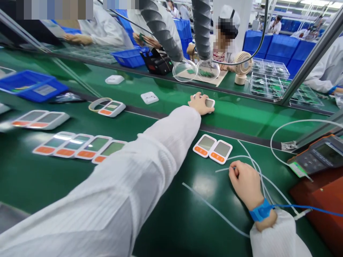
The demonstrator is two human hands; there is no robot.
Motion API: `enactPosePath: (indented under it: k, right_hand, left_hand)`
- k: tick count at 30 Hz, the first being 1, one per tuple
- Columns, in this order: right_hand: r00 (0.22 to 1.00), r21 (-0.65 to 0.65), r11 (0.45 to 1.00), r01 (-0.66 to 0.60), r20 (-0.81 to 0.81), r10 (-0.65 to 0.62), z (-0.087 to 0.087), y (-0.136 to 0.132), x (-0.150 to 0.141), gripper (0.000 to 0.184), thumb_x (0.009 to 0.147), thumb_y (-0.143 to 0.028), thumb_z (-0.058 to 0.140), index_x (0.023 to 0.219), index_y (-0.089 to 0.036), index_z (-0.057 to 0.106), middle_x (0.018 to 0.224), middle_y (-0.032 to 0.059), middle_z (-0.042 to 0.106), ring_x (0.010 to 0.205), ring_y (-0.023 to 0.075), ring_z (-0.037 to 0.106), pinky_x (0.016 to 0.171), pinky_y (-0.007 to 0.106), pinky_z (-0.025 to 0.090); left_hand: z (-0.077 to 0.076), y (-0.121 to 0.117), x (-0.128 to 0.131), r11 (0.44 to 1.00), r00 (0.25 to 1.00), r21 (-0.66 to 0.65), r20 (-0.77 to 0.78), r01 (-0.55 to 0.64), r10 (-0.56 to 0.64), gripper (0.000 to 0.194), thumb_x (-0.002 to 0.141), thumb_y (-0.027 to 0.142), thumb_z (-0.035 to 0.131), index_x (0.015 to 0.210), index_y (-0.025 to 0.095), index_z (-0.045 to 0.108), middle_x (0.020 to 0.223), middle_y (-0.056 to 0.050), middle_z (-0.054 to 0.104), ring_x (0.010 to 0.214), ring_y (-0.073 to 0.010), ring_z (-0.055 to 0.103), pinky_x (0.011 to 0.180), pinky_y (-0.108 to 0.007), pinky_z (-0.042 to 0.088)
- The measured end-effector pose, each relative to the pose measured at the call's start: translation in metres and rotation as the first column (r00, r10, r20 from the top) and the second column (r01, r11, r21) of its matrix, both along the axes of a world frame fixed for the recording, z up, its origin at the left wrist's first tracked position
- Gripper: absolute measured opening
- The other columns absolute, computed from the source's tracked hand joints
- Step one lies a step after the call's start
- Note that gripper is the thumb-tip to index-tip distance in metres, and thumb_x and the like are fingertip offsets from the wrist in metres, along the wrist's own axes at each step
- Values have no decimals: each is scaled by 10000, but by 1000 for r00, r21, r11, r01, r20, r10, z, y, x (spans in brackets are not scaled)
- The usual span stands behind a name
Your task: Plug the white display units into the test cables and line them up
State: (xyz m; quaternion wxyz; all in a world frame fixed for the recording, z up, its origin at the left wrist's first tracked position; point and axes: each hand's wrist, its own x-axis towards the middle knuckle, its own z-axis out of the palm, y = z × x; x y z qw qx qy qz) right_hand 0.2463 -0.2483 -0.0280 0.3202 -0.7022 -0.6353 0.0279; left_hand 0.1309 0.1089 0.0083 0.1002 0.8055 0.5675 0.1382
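My left hand (200, 104) reaches far forward over the green belt. Its fingers are wrapped round a white device with a grey screen (210, 103), whose lower part they cover. Nearer to me, my right hand (247, 184) rests by the table with its fingers curled in and nothing visible in them; a blue strap (261, 210) circles that wrist. Thin clear tubes (218, 210) lie beside and partly behind this hand. Just past its fingers, two white devices with grey screens and orange button panels, one left (205, 145) and one right (221, 151), lie side by side.
Several similar devices (98, 147) stand in a row at left. Two white pieces (149, 97) lie on the belt. A blue tray (32, 85) is far left, a meter (325, 153) at right. Ducts with clear hoods (184, 69) hang ahead; co-workers sit beyond.
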Motion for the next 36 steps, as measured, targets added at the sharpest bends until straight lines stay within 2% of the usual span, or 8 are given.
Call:
enactPosePath:
  k: [4, 6, 11, 15, 18, 23, 31, 36]
  right_hand:
    - [1000, 17, 1000, -2, 3, 2, -1, 0, -1, 199, 949, -212, 482, 819, -181, 630, 647, -3, 504, 626, 153, 485, 633, 293, 251]
    - [1000, 24, 1000, -5, 2, 5, -1, 0, 0, 200, 954, -210, 480, 823, -180, 628, 648, -6, 503, 624, 152, 483, 633, 292, 250]
    - [1000, 6, 1000, -17, 12, 17, -1, 0, 1, 176, 951, -201, 497, 834, -177, 625, 664, -6, 513, 636, 150, 495, 644, 290, 263]
    - [1000, -3, 1000, -19, 17, 19, -1, 0, 1, 156, 947, -203, 519, 846, -177, 635, 655, -9, 508, 637, 148, 504, 641, 280, 267]
    - [1000, 5, 1000, -15, 11, 15, -1, 1, 1, 154, 943, -205, 530, 839, -179, 641, 654, -10, 511, 633, 146, 504, 638, 278, 268]
    - [1000, 11, 1000, -5, 24, 5, -2, 2, 1, 141, 931, -196, 542, 831, -179, 639, 666, -7, 524, 630, 148, 496, 631, 283, 256]
    - [1000, 36, 999, -12, 17, 11, -2, 2, 1, 143, 933, -180, 530, 826, -179, 625, 655, -17, 507, 629, 145, 490, 630, 284, 258]
    - [1000, 27, 999, -23, 20, 22, -2, 1, 1, 146, 922, -159, 517, 832, -179, 630, 662, -16, 511, 650, 147, 495, 645, 290, 261]
  left_hand:
    - [10, -12, 16, 994, 997, -95, -63, -60, 54, 744, 856, 691, 467, 1456, 254, 525, 1656, -168, 258, 1476, -503, 204, 1125, -716, 197]
    - [20, -49, 20, 992, 998, -127, -69, -13, 5, 747, 889, 683, 428, 1463, 215, 521, 1643, -200, 281, 1478, -502, 230, 1124, -737, 198]
    - [25, -181, 3, 898, 903, -148, -57, 415, -426, 866, 790, 817, 523, 1479, 293, 501, 1668, -161, 264, 1505, -539, 163, 1114, -804, 147]
    - [14, -218, -32, 943, 937, -166, -156, 288, -314, 897, 789, 803, 551, 1532, 313, 437, 1716, -164, 78, 1512, -575, 95, 1099, -821, 143]
    - [13, -208, -56, 963, 947, -199, -230, 181, -226, 916, 743, 767, 613, 1526, 327, 438, 1699, -176, 148, 1476, -586, 187, 1066, -784, 270]
    - [21, -191, -62, 956, 931, -171, -237, 240, -277, 775, 675, 629, 686, 1354, 269, 591, 1593, -153, 376, 1352, -494, 397, 1005, -673, 427]
    - [20, -79, 25, 982, 979, 1, -67, 191, -191, 811, 687, 623, 697, 1389, 238, 564, 1619, -141, 318, 1372, -521, 327, 1079, -685, 320]
    - [-3, -15, 51, 989, 991, 70, 13, 131, -132, 816, 764, 668, 643, 1433, 214, 531, 1675, -155, 215, 1473, -502, 199, 1151, -672, 227]
